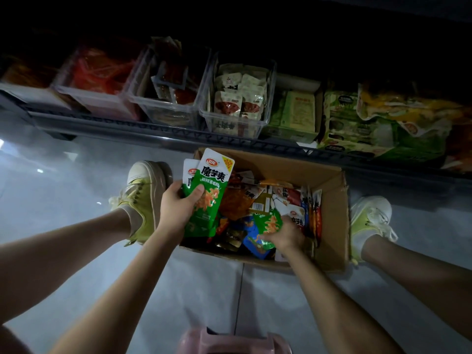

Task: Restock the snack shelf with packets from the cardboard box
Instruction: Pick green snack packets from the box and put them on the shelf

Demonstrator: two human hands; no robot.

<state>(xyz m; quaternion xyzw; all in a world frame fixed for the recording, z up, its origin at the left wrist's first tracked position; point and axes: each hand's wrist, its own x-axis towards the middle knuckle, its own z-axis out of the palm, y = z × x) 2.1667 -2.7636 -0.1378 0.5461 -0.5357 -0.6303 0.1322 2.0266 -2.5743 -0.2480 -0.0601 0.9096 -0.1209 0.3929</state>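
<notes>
Down on the floor, the cardboard box point(332, 200) sits open between two yellow shoes point(145, 195), heaped with mixed snack packets point(255, 198). The left hand point(178, 203) grips a few green snack packets point(212, 185) upright over the box's left edge, thumb clamped across the front. The right hand point(288, 235) is inside the box, fingers curled on a crumpled green packet point(269, 222). Beyond, the wire shelf point(153, 129) carries clear bins point(237, 98) of packets. Pale tiled floor point(76, 175), dim room, a pink stool point(229, 341) beneath.
</notes>
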